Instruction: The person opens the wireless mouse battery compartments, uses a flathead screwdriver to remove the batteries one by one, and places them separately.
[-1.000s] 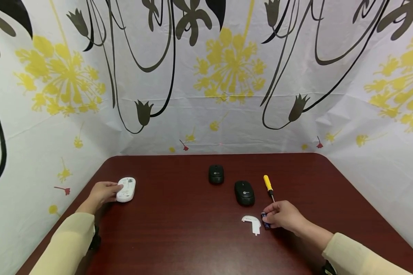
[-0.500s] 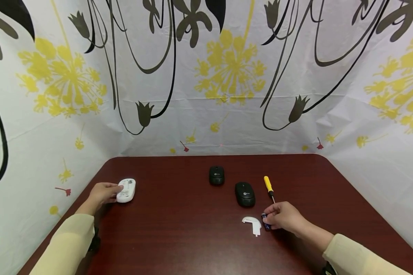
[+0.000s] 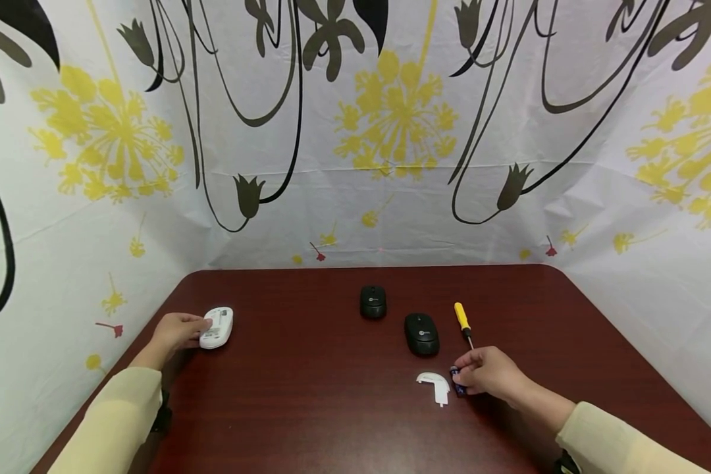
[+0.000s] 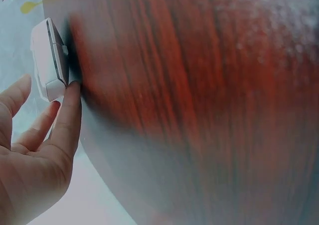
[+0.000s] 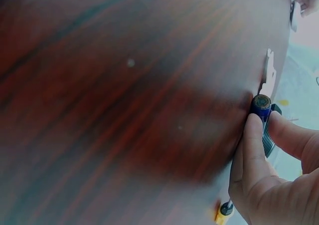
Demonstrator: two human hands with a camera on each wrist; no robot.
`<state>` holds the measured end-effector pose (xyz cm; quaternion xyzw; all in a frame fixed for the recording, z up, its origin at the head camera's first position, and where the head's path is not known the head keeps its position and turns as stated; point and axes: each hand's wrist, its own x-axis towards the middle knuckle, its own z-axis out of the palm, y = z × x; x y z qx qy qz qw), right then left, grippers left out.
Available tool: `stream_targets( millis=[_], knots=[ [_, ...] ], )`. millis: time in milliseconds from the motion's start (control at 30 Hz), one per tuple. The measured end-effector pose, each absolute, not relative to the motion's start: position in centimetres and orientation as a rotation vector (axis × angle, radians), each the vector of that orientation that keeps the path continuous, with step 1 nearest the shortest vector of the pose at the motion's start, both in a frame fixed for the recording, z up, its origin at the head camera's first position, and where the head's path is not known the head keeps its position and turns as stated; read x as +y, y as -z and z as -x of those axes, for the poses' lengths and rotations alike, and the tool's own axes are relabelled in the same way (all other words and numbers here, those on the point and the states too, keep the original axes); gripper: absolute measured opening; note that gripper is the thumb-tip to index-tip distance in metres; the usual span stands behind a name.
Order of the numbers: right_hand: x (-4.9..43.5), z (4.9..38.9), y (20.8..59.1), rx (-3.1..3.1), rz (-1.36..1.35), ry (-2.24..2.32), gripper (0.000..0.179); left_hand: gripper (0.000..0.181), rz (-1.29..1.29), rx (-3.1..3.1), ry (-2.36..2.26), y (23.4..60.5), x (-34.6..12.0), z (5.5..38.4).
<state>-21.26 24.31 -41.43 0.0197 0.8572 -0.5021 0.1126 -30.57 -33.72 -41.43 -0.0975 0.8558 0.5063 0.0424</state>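
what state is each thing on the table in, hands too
left hand: touching white mouse
right hand: pinching blue battery
white mouse: underside up
blue battery: held, outside any mouse
white piece: lying loose
farther black mouse: top up
nearer black mouse: top up
yellow screwdriver: lying, tip hidden

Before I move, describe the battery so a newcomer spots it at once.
At the dark red table, find the right hand. It pinches the battery, just right of the white L-shaped cover. A blue cylinder, it differs from that cover and the yellow-handled screwdriver.
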Motion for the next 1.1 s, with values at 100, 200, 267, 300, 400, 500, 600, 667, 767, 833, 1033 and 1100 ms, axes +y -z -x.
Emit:
stream_targets(
  millis=[100, 200, 267, 300, 400, 500, 600, 667, 767, 833, 1033, 1100],
  knots=[
    [24.4, 21.2, 41.4, 2.513, -0.061, 1.479, 0.024, 0.05, 0.301, 2.615, -1.554, 41.4, -33.7, 30.6],
    [24.4, 21.1, 41.3, 2.512, -0.065, 1.482, 0.025, 0.049, 0.298, 2.611, -1.558, 41.3, -33.7, 30.4],
    [24.5, 21.1, 41.3, 2.509, -0.073, 1.488, 0.025, 0.049, 0.296, 2.61, -1.554, 41.2, -33.6, 30.4],
    [24.5, 21.1, 41.3, 2.507, -0.061, 1.489, 0.025, 0.049, 0.296, 2.611, -1.552, 41.1, -33.6, 30.3],
    [24.5, 21.1, 41.2, 2.505, -0.055, 1.495, 0.025, 0.05, 0.285, 2.628, -1.528, 41.1, -33.6, 30.3],
    [24.7, 21.3, 41.0, 2.515, -0.068, 1.48, 0.026, 0.049, 0.289, 2.651, -1.521, 40.9, -33.7, 30.3],
    [24.8, 21.6, 40.6, 2.522, -0.097, 1.473, 0.027, 0.051, 0.283, 2.67, -1.506, 40.6, -33.8, 30.3],
    [24.9, 21.8, 40.3, 2.524, -0.093, 1.479, 0.029, 0.053, 0.281, 2.667, -1.517, 40.3, -33.9, 30.2],
    [25.1, 21.9, 39.8, 2.527, -0.069, 1.493, 0.032, 0.058, 0.254, 2.657, -1.509, 39.7, -34.0, 30.1],
    [25.3, 22.1, 39.3, 2.533, -0.051, 1.504, 0.035, 0.06, 0.241, 2.661, -1.503, 39.2, -33.9, 30.0],
    [26.0, 23.0, 38.0, 2.555, 0.017, 1.532, 0.041, 0.059, 0.175, 2.742, -1.464, 38.2, -32.3, 30.2],
    [26.0, 23.4, 37.7, 2.57, 0.017, 1.533, 0.042, 0.056, 0.132, 2.764, -1.474, 38.1, -31.2, 30.2]
  ],
)
